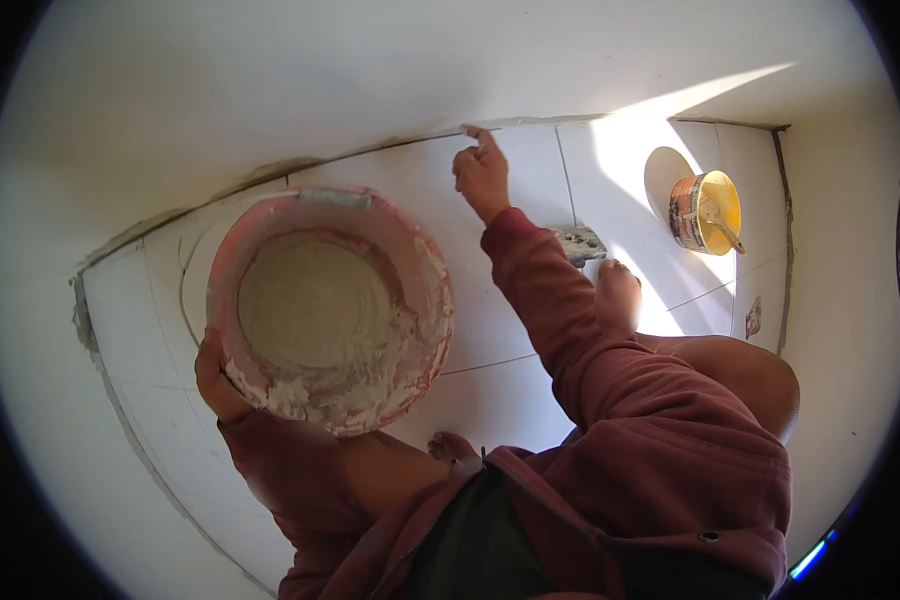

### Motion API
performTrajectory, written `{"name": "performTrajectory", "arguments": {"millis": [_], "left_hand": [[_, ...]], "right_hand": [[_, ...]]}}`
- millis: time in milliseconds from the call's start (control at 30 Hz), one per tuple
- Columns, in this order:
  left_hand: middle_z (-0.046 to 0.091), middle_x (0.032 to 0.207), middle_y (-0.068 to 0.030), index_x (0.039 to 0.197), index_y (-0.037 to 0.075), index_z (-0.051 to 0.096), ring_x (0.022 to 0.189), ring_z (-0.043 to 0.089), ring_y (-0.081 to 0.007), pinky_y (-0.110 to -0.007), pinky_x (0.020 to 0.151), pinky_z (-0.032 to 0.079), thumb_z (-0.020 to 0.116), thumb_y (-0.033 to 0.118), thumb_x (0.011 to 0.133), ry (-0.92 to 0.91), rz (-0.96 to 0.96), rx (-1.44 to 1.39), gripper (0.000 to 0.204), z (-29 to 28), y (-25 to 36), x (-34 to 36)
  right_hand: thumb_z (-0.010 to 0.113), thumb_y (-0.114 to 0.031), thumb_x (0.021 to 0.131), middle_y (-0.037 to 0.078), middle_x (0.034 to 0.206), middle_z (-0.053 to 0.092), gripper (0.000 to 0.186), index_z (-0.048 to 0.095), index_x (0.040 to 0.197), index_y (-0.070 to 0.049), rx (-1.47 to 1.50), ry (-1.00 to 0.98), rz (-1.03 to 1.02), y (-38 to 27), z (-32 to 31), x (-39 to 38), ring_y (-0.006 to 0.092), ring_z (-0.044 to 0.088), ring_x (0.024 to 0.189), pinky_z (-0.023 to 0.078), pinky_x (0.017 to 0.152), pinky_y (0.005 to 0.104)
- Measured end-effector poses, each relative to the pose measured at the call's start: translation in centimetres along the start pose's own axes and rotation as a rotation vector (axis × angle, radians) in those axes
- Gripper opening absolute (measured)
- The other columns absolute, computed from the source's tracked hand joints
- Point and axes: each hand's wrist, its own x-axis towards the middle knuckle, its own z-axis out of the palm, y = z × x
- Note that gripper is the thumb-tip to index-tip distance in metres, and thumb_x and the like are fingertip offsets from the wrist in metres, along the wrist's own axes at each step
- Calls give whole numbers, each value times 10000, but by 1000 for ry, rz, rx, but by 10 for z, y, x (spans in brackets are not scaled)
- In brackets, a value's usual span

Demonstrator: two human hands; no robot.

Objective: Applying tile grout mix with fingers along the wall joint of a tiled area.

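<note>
A pink plastic tub (425,250), smeared with dried paste, stands on the tiles at the left. Smooth pale paste (315,300) fills its bottom. My left hand (222,382) grips the tub's near-left rim; part of its fingers is hidden behind the wall of the tub. My right hand (482,178) reaches to the base of the far wall. Its index finger stretches to the joint between wall and floor, while the other fingers curl loosely, with nothing visible in them. A paste-stained flat blade (578,243) lies beside my right foot.
At the right, a small yellow bucket (705,213) holds a brush (722,225) in a patch of sunlight. White floor tiles (505,400) meet the far wall (300,90) along a rough grey joint. Walls also close in at left and right. My bare feet (620,290) rest nearby.
</note>
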Motion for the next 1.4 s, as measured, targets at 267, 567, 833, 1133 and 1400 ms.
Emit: {"name": "performTrajectory", "arguments": {"millis": [267, 567, 833, 1133, 1400], "left_hand": [[552, 1004, -105, 1103, -81, 465, 894, 519, -159, -252, 801, 388, 416, 205, 859, -156, 134, 96, 380, -119, 22, 31], [572, 913, -85, 989, -64, 524, 793, 536, -151, -267, 716, 421, 456, 211, 844, -62, 151, 119, 318, -132, 47, 21], [543, 1020, -126, 1062, -82, 475, 906, 525, -201, -296, 820, 398, 408, 206, 851, -108, 113, 264, 363, -131, 52, 11], [542, 1014, -109, 1062, -73, 476, 910, 518, -181, -276, 823, 385, 409, 184, 847, -103, 137, 166, 341, -120, 76, 18], [541, 1016, -91, 1100, -75, 477, 917, 505, -148, -242, 823, 366, 447, 164, 838, -79, 185, 409, 355, -137, 46, 55]], "right_hand": [[399, -17, 711, -23, 570, 418, 336, 503, 1031, 2, -69, -1104, 119, -6, 158, -202, 39, 365, 506, 316, 456, 203], [381, -35, 712, -17, 564, 438, 452, 445, 1159, -26, -38, -1072, 556, 8, 207, -273, 39, 358, 459, 305, 417, 192], [393, -58, 706, 6, 502, 381, 242, 484, 925, -10, 351, -892, 841, -25, 132, -222, 63, 257, 336, 214, 323, 190], [331, -50, 739, 52, 666, 448, 487, 292, 1222, -103, 92, 160, 300, -9, 36, -69, 106, 336, 426, 317, 394, 230], [427, -74, 728, 77, 585, 482, 706, 37, 1314, -134, -318, 161, 352, 62, 73, -1, 159, 416, 408, 335, 349, 282]]}}
